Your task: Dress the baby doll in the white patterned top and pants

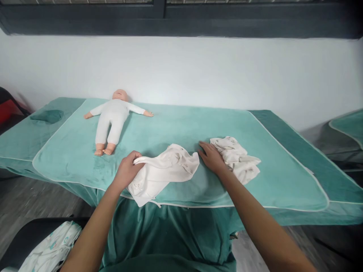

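My left hand (127, 169) is closed on the edge of a white cloth garment (170, 166), which spreads out loosely over the front of the green bed cover (181, 121). Its lower corner hangs near the cover's white-piped front edge. My right hand (211, 156) lies with fingers stretched out on the cover, between that garment and a second crumpled white garment (238, 160). The hand's outer side is against or very near the second garment; I cannot tell whether they touch. Farther back on the left, a baby doll (113, 113) in a white suit lies on its back, arms spread.
A white wall (187, 71) rises behind the bed, with a dark window frame (113, 24) above. At lower left a patterned cloth (53, 245) rests on a black chair (28, 234). Another green-covered bed (348, 126) stands at the right, and a hole (47, 116) opens in the bed's left end.
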A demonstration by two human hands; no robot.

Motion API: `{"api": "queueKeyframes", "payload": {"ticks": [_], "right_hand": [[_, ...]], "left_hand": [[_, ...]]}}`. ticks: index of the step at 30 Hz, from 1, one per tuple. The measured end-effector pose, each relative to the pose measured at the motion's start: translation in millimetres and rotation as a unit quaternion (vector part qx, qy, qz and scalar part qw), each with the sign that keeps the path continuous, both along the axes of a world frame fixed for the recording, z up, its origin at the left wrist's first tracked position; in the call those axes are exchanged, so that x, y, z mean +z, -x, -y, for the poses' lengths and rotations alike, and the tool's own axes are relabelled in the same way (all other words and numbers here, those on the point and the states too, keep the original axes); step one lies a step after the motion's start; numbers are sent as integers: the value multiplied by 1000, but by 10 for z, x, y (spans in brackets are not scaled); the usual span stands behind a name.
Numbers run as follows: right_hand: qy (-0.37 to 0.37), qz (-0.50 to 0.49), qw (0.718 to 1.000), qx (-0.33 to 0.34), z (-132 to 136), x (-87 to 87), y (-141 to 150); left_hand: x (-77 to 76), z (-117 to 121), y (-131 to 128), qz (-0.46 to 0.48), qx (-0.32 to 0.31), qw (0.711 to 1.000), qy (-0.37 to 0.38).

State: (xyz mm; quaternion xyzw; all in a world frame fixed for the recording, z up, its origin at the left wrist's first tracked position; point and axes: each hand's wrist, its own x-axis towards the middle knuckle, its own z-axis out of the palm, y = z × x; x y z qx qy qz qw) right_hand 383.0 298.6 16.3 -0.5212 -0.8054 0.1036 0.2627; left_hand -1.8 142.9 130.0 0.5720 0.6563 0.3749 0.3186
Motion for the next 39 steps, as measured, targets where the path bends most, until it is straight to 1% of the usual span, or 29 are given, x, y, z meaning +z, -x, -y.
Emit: {"api": "queueKeyframes", "payload": {"ticks": [2, 4, 6, 7, 8, 9, 10, 12, 14, 15, 16, 17, 19, 21, 23, 25, 27, 29, 30, 31, 33, 35, 37, 39], "right_hand": [[2, -10, 1000, 0, -6, -4, -105], [12, -39, 999, -9, 50, 28, -108], [32, -89, 995, -31, 172, 146, 16], [45, -121, 991, -39, 252, 250, 125], [53, -150, 987, -36, 340, 387, 261], [67, -170, 983, -7, 427, 554, 418], [77, -189, 978, 44, 508, 745, 587], [97, -186, 965, 156, 620, 1157, 931], [112, -168, 945, 257, 639, 1538, 1222], [124, -156, 934, 296, 612, 1694, 1331], [128, -142, 930, 315, 563, 1821, 1411], [122, -135, 930, 319, 500, 1920, 1459], [89, -123, 946, 288, 352, 2042, 1473], [37, -105, 965, 236, 221, 2089, 1407], [-10, -67, 981, 181, 143, 2085, 1310], [-40, -10, 992, 123, 124, 2051, 1219], [-68, 54, 995, 58, 135, 2001, 1147], [-107, 96, 990, -1, 128, 1947, 1083], [-127, 100, 986, -27, 106, 1920, 1048], [-143, 93, 984, -47, 68, 1891, 1009], [-159, 56, 983, -66, -44, 1821, 914], [-155, 1, 986, -66, -173, 1728, 809], [-133, -57, 987, -66, -272, 1625, 707], [-110, -95, 986, -76, -316, 1548, 617]], "left_hand": [[-23, 2, 14, 6, -1, 1000, -5], [-37, -1, 12, 10, -6, 1000, -11], [-17, -16, -12, 12, -23, 999, -31], [14, -29, -35, 11, -39, 998, -48], [63, -46, -66, 6, -61, 996, -70], [129, -67, -103, -3, -86, 992, -93], [212, -90, -147, -17, -113, 987, -115], [420, -141, -246, -53, -154, 974, -158], [656, -188, -335, -96, -171, 960, -200], [773, -208, -366, -122, -170, 953, -220], [883, -225, -383, -152, -163, 945, -238], [982, -240, -384, -188, -151, 937, -252], [1137, -267, -338, -274, -109, 920, -260], [1229, -292, -248, -364, -58, 899, -237], [1264, -316, -152, -435, -6, 877, -204], [1256, -338, -83, -474, 47, 860, -183], [1220, -365, -47, -481, 96, 853, -180], [1165, -411, -24, -461, 131, 857, -190], [1133, -444, -9, -442, 145, 862, -200], [1099, -485, 11, -419, 156, 869, -212], [1023, -586, 68, -360, 167, 887, -237], [943, -696, 137, -285, 167, 909, -253], [872, -792, 194, -210, 166, 929, -257], [828, -856, 218, -164, 172, 937, -256]]}}
